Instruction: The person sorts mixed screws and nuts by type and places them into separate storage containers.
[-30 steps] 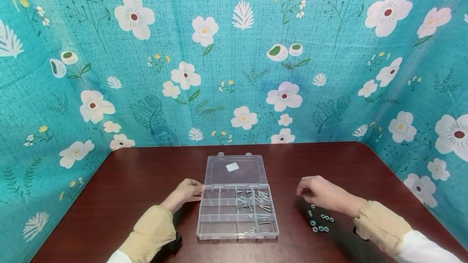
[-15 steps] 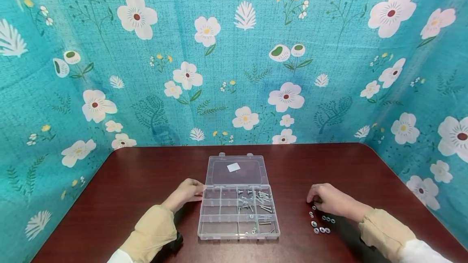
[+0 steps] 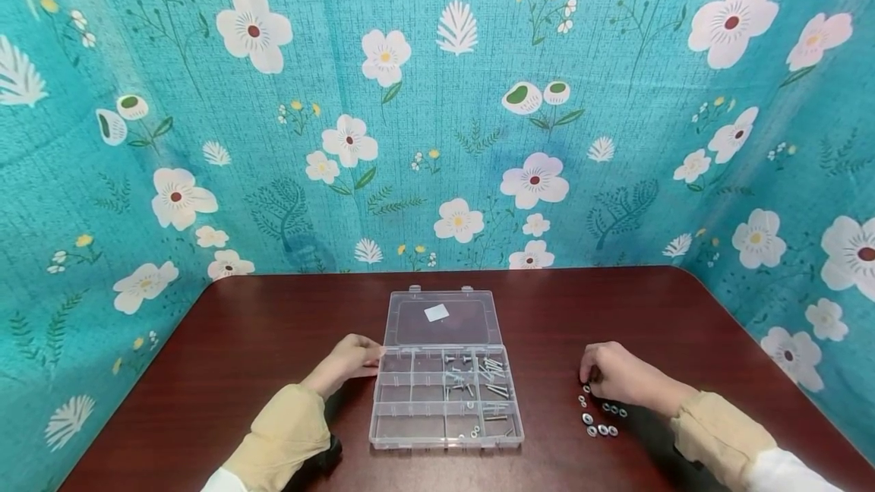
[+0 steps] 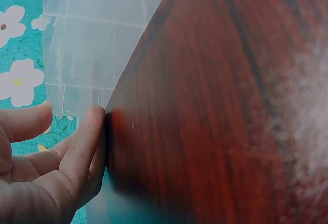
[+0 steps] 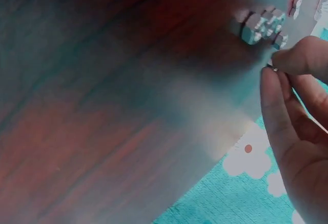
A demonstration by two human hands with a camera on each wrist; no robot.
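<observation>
In the head view a clear plastic compartment box (image 3: 406, 425) lies on the table with its lid (image 3: 472, 317) folded back. My left hand (image 3: 347, 357) touches the box's left side near the hinge. Its fingers are fairly straight in the left wrist view, the thumb standing apart from them. Over on the right, my right hand (image 3: 623, 376) is low over the table. Between its thumb and index fingertips it pinches a small nut (image 5: 271, 66), mostly hidden by the fingers. Several loose metal nuts (image 3: 603, 430) lie just below and beside that hand.
Screws (image 3: 494, 368) fill some right-hand compartments, and a few small nuts (image 3: 475, 431) lie in a front one. A white label (image 3: 436, 313) sits on the lid. Behind the dark wooden table (image 3: 294, 302) hangs a flowered curtain (image 3: 410, 97).
My right hand has lowered and moved right to the loose nuts, and its fingertips have closed on one. The left hand stays at the box.
</observation>
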